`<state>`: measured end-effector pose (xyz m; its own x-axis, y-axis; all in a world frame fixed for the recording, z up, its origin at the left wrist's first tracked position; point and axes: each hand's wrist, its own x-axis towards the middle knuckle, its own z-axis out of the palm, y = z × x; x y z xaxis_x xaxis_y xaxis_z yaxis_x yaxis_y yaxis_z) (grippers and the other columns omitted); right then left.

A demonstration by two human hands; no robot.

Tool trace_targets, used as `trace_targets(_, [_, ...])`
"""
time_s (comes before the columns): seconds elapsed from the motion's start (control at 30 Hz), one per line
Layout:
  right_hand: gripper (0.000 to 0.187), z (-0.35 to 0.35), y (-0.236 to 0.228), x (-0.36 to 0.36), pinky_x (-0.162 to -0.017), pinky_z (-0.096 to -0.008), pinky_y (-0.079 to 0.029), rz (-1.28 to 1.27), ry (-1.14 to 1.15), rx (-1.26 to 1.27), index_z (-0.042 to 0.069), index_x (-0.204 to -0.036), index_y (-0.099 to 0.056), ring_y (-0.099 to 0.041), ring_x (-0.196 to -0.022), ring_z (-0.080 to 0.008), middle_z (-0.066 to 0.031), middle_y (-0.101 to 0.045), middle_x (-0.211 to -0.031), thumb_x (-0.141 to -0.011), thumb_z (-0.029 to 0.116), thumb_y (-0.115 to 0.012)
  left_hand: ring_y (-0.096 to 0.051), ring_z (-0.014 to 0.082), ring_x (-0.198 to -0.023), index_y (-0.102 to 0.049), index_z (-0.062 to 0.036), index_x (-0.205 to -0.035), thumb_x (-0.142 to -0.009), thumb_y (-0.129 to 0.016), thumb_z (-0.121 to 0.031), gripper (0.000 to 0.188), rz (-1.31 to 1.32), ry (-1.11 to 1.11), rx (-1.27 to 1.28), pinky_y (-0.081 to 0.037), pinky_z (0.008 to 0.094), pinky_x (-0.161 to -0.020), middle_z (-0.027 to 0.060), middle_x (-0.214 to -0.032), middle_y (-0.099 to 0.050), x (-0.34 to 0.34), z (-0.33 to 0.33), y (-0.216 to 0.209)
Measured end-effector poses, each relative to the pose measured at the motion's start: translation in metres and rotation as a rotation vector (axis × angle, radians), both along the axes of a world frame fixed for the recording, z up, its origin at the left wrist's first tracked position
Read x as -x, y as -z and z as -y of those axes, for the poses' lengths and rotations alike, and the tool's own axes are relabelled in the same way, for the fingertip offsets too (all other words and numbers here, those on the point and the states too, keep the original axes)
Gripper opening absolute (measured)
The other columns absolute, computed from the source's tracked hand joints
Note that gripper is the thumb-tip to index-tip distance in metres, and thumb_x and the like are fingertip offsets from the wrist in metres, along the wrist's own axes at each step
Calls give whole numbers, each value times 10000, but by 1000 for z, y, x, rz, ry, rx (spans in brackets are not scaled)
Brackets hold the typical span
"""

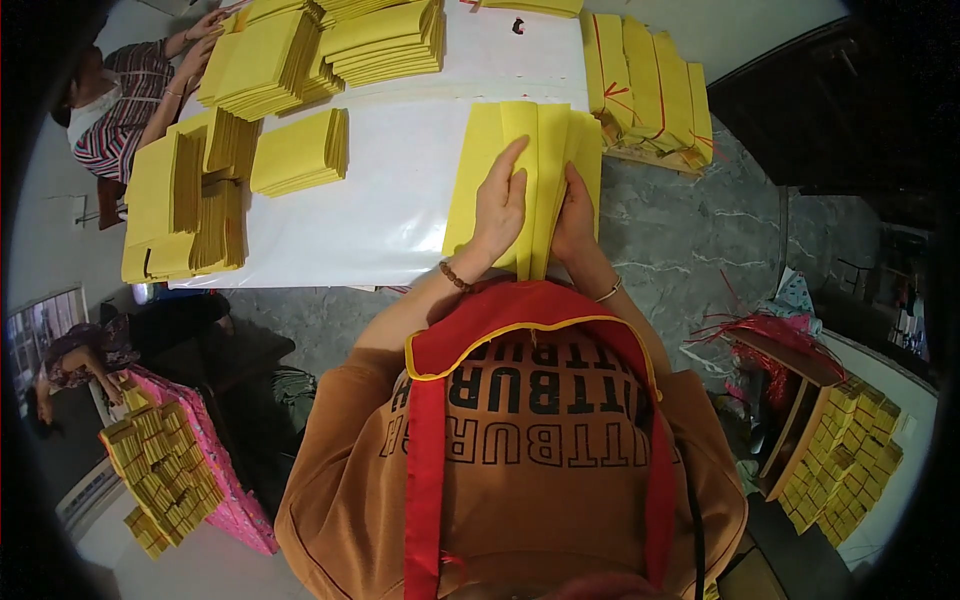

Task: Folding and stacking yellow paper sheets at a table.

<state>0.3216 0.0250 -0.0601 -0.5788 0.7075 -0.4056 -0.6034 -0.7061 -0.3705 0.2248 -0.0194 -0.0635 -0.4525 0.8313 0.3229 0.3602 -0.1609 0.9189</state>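
Note:
In front of me at the table's near edge lies a wide stack of yellow paper sheets [480,150], with a raised fold running lengthwise down its middle. My left hand [498,210] presses on the left side of this fold, its fingers stretched up along the paper and its thumb beside them. On the other side my right hand [572,222] grips the folded sheets by the right side, thumb pointing up and the other fingers partly hidden. The folded part is squeezed between both hands.
Folded yellow paper bundles [265,65] pile up on the white table [370,220] to the left, one small bundle [298,152] apart. Red-tied bundles [645,85] stand beyond the right edge. A co-worker [130,105] handles paper at far left; another person [85,355] is lower left.

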Motion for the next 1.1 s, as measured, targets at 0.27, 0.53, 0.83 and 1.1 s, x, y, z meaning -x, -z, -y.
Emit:
trace_targets(0.27, [317,5,-2,6,-837,-296,-404,103,23,-121,65,-1131,-461,-514,-936,-151,-44,-537,-1032,-908,279,-393,-482,130,-777,-518,-4,-1065,-785,-614,-155,331,-23,-25,134,-394,241,-681,73,-894,-528,-7,0,-11])
trace_targets(0.53, [321,1,11,1,-847,-307,-424,-24,-33,-56,55,-1120,-477,-536,-950,-162,-57,-556,-1035,-913,280,-379,-501,202,-669,-513,3,-970,-815,-550,-158,226,125,3,184,-411,294,-603,116,-839,-534,-3,3,3])
trace_targets(0.83, [362,1,1,0,-826,-316,-440,-93,-16,-13,69,-1110,-495,-549,-931,-177,-54,-568,-1032,-914,342,-361,-425,136,-562,-507,6,-983,-843,-481,-99,176,268,-72,209,-370,287,-519,86,-731,-478,-3,7,-11])
trace_targets(1.1, [362,-1,15,0,-861,-327,-414,-108,-11,-14,71,-1157,-462,-521,-988,-187,-59,-543,-1086,-925,321,-339,-483,229,-702,-463,-43,-1136,-793,-585,-187,391,6,71,249,-408,312,-622,126,-845,-497,0,4,-20])
